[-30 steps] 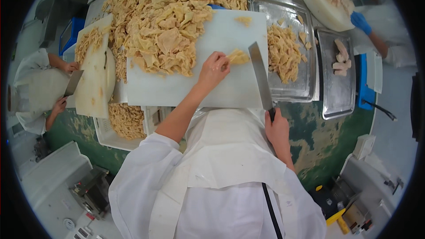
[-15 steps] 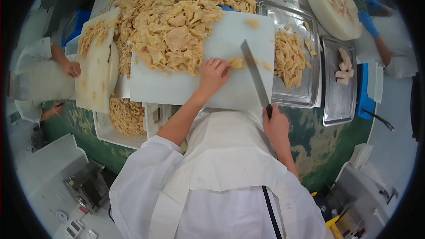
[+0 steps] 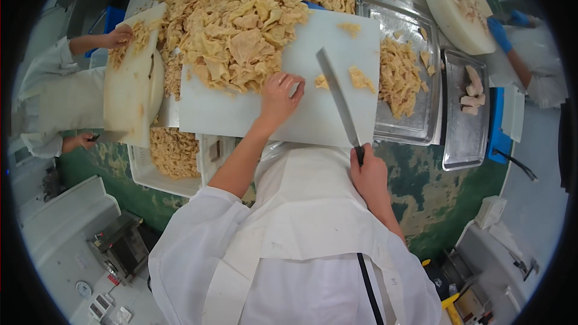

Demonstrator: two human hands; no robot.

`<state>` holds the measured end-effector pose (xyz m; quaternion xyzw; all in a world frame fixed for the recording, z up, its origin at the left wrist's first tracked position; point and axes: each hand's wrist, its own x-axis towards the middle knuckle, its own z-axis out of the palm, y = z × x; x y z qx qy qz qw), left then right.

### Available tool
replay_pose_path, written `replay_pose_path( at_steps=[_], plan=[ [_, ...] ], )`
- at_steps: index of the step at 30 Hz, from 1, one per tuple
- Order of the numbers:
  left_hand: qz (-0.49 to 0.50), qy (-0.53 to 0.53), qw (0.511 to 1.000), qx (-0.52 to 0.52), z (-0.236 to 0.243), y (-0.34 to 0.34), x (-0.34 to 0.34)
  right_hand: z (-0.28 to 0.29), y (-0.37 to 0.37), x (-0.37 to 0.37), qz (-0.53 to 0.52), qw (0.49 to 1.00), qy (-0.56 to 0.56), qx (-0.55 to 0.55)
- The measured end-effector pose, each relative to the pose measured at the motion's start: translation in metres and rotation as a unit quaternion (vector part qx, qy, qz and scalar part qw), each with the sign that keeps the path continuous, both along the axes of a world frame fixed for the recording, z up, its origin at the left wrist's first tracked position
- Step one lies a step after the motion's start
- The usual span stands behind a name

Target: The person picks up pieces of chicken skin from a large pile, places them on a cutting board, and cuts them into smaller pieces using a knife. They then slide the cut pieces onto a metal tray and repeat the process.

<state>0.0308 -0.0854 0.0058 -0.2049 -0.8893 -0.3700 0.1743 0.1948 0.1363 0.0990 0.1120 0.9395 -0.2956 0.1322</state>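
Note:
My right hand is closed round the black handle of a large knife, whose long blade slants up and left over the white cutting board. My left hand is at the right lower edge of a big heap of pale yellow chicken skin. Its thumb and forefinger curl into a loop with bare board showing through, and nothing is visible in it. A small skin piece lies just left of the blade, and a cut skin piece lies right of it.
Right of the board, a metal tray holds cut strips; a smaller tray has several pale meat pieces. A white crate of skin stands low left. Co-workers' hands show at left, blue-gloved ones at right.
My left hand has moved slightly left, away from the small piece and toward the heap. The knife blade has shifted left. The left co-worker's hand has reached up to their board.

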Motion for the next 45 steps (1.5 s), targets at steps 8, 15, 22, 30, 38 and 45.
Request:
replay_pose_path(
  at_steps=[8,15,22,30,38,45],
  plan=[
    [0.142,0.218,0.945,-0.199,0.049,-0.058,-0.058,0.012,0.005,0.006,-0.012,1.0,-0.018,-0.023],
    [0.122,0.018,0.966,-0.228,0.058,-0.08,-0.082,-0.014,0.012,0.0,-0.035,0.999,-0.013,-0.001],
    [0.151,-0.228,0.935,0.225,0.075,-0.064,-0.087,-0.007,0.054,-0.002,-0.147,0.988,-0.035,0.013],
    [-0.024,-0.319,0.859,0.4,0.073,-0.001,-0.09,-0.025,0.047,0.008,-0.133,0.991,-0.018,0.004],
    [-0.143,-0.269,0.909,0.286,0.111,0.055,-0.096,-0.015,0.048,0.004,-0.147,0.989,-0.013,-0.027],
    [-0.252,-0.285,0.892,0.243,0.086,0.094,-0.089,-0.023,0.053,0.009,-0.195,0.979,-0.033,-0.05]
  ],
)
